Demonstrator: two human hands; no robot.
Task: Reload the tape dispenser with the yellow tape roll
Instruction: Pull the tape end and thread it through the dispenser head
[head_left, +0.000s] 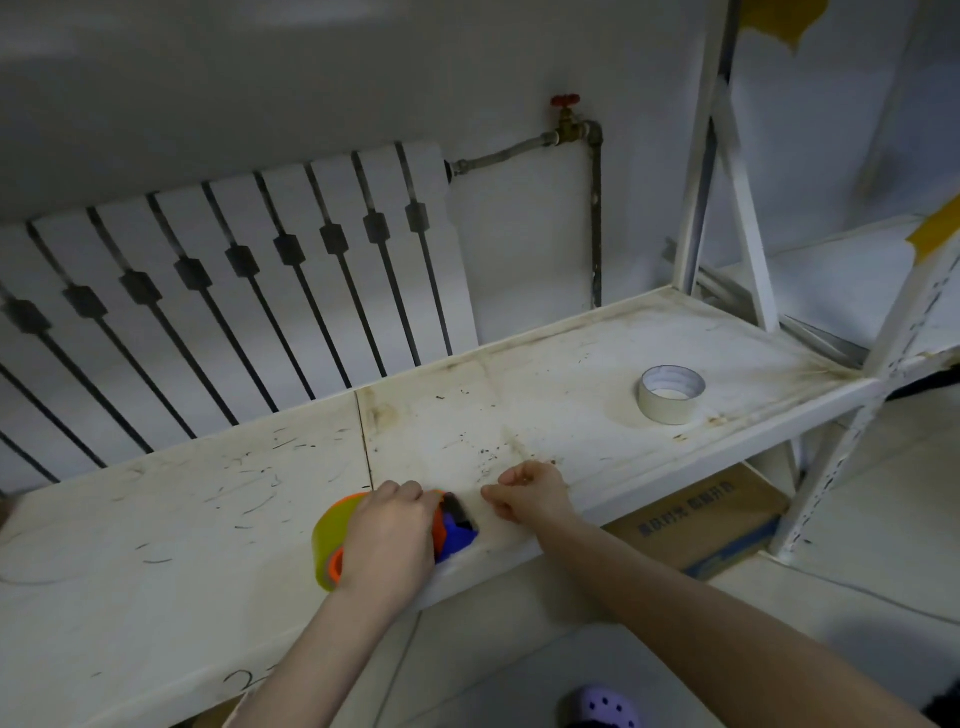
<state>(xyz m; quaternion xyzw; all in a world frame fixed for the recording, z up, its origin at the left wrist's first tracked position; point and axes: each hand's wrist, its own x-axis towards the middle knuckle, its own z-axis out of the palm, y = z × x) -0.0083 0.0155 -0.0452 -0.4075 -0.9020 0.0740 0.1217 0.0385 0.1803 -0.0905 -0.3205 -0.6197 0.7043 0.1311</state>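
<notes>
The orange and blue tape dispenser (451, 535) lies near the front edge of the white shelf (571, 395), with the yellow tape roll (332, 530) sitting in it. My left hand (389, 540) presses down over the dispenser and roll, covering most of both. Just to the right, my right hand (530, 491) has thumb and fingers pinched together; whether tape is held between them I cannot tell. The dispenser's dark front end (460, 512) shows between the two hands.
An empty cardboard tape core (671, 395) stands further right on the shelf. A radiator (234, 291) lines the wall behind. A cardboard box (717, 525) sits on the floor under the shelf, and a white rack post (852, 441) rises at right.
</notes>
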